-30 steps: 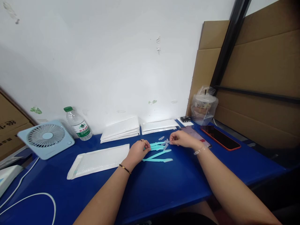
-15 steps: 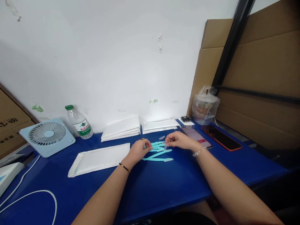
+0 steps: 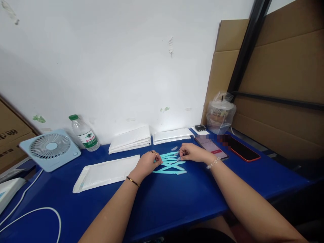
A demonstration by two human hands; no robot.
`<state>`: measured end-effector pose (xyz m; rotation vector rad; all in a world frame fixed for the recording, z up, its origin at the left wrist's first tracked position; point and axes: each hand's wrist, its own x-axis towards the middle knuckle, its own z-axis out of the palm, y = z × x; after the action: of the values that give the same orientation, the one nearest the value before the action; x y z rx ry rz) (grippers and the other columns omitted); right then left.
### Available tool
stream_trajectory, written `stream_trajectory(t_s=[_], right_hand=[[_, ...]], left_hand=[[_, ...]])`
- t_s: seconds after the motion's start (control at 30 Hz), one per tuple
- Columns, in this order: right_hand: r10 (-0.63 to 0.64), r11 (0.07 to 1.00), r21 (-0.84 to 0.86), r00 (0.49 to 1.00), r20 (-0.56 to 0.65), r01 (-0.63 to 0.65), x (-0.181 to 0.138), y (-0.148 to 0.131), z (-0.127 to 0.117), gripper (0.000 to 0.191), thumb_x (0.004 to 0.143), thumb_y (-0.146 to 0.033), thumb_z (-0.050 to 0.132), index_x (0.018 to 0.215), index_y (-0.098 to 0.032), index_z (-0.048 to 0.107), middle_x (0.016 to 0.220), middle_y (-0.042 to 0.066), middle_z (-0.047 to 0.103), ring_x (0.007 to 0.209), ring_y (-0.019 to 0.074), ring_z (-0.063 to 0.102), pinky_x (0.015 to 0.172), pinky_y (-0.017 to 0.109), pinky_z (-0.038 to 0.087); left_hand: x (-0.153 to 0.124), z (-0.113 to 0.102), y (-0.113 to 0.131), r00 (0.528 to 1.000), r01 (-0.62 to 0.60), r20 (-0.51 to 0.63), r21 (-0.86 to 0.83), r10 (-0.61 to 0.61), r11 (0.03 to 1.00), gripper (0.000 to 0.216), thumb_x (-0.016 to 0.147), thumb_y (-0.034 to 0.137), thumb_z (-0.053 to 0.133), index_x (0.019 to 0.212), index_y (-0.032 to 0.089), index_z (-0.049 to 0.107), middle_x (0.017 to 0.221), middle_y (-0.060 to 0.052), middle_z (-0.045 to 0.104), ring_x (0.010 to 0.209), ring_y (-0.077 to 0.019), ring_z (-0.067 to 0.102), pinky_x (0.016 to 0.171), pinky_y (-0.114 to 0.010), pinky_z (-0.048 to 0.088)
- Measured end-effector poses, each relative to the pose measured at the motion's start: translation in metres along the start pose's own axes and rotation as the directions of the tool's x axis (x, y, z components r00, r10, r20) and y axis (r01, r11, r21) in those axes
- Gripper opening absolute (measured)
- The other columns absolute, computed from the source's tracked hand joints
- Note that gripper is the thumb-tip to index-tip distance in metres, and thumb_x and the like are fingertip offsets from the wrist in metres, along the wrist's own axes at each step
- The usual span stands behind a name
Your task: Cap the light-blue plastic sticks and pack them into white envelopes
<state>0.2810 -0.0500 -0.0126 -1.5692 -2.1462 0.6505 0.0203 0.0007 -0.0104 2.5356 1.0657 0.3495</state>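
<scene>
I see the left hand (image 3: 149, 164), fingertips together over one end of the teal sticks (image 3: 169, 164); can't tell if it's pinching one. Right hand (image 3: 191, 152): fingers bunched at their translucent tips, grip unclear. Sticks lie crossed between the hands on the bench (image 3: 177, 199). White packet (image 3: 107, 173) left of the left hand.

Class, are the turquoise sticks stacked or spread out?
Spread out: the turquoise sticks cross at angles on the blue table, by the left hand.
</scene>
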Motion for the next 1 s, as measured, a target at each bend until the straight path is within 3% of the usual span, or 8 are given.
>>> stream_trajectory(t_s=[0.2,0.37,0.63,1.0], right_hand=[[0.018,0.999,0.051,1.000,0.010,-0.018,-0.003,0.000,-0.006,0.017,0.075,-0.033,0.062,0.077,-0.016,0.062,0.080,0.003,0.059,0.066,0.0133,0.052,0.059,0.024,0.040],[0.026,0.975,0.218,0.999,0.046,-0.035,-0.004,0.003,-0.009,0.027,0.077,-0.042,0.060,0.082,-0.016,0.062,0.073,0.003,0.062,0.060,0.0130,0.056,0.057,0.024,0.043],[0.024,0.929,0.362,0.991,0.135,-0.072,-0.006,-0.001,-0.014,0.033,0.072,-0.045,0.065,0.084,-0.014,0.068,0.078,0.005,0.066,0.060,0.0122,0.057,0.059,0.025,0.046],[-0.015,0.903,0.428,0.991,0.136,-0.045,-0.004,-0.011,-0.009,0.029,0.075,-0.039,0.064,0.088,-0.013,0.068,0.080,0.006,0.067,0.060,0.0117,0.056,0.061,0.026,0.047]], left_hand=[[0.000,0.002,0.000,1.000,0.023,-0.018,0.018,-0.022,1.000,0.020,0.083,0.038,0.052,0.083,0.022,0.064,0.082,-0.002,0.062,0.075,-0.0158,0.056,0.059,-0.025,0.033],[-0.001,0.000,0.007,0.993,0.085,0.077,0.029,-0.087,0.996,0.019,0.078,0.040,0.058,0.082,0.022,0.065,0.066,0.002,0.061,0.061,-0.0137,0.054,0.051,-0.024,0.027],[-0.002,0.000,0.008,0.986,0.071,0.147,0.023,-0.073,0.997,0.018,0.075,0.039,0.059,0.074,0.022,0.064,0.067,0.002,0.062,0.059,-0.0117,0.052,0.049,-0.023,0.028],[0.000,0.002,0.008,0.992,0.093,0.084,-0.040,-0.089,0.995,0.019,0.076,0.037,0.055,0.073,0.020,0.062,0.067,0.001,0.061,0.060,-0.0134,0.053,0.051,-0.024,0.031]])
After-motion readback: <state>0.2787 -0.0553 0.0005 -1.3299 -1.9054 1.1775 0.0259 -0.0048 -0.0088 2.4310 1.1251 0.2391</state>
